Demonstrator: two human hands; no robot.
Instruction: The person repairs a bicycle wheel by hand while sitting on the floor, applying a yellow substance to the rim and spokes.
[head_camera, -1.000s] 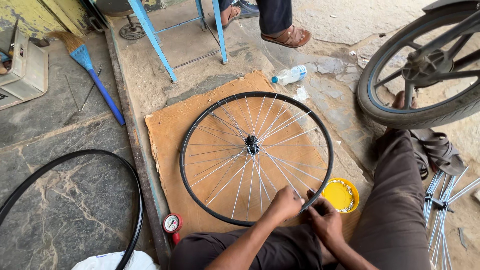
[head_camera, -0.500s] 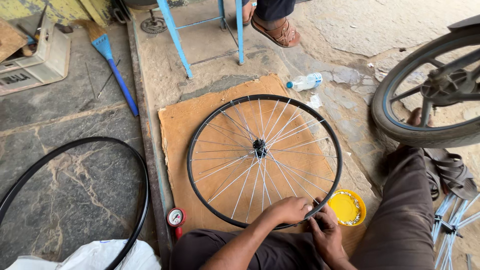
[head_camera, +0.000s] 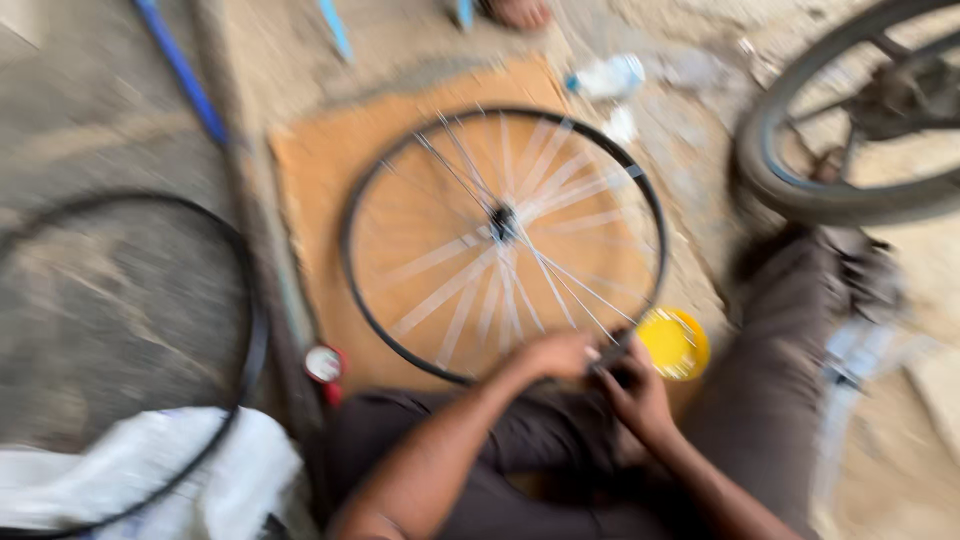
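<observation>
The view is blurred by motion. A black bicycle wheel rim (head_camera: 648, 215) with silver spokes and a dark hub (head_camera: 503, 222) lies flat on a brown cardboard sheet (head_camera: 320, 200). My left hand (head_camera: 553, 355) grips the rim's near edge. My right hand (head_camera: 637, 397) is just beside it, fingers closed on a small dark piece (head_camera: 614, 354) at the rim; blur hides what it is. A yellow round dish (head_camera: 676, 344) sits right of my hands, next to my knee.
A loose black tyre (head_camera: 245, 300) lies on the stone floor at left, over a white cloth (head_camera: 150, 470). A small red-rimmed gauge (head_camera: 324, 365) sits by the cardboard. A plastic bottle (head_camera: 610, 76), a blue handle (head_camera: 185, 72) and a standing bicycle wheel (head_camera: 800, 195) are beyond.
The camera has swung and moved closer, blurring the picture. Both hands stay at the near edge of the rim, and the wheel has not visibly shifted on the cardboard.
</observation>
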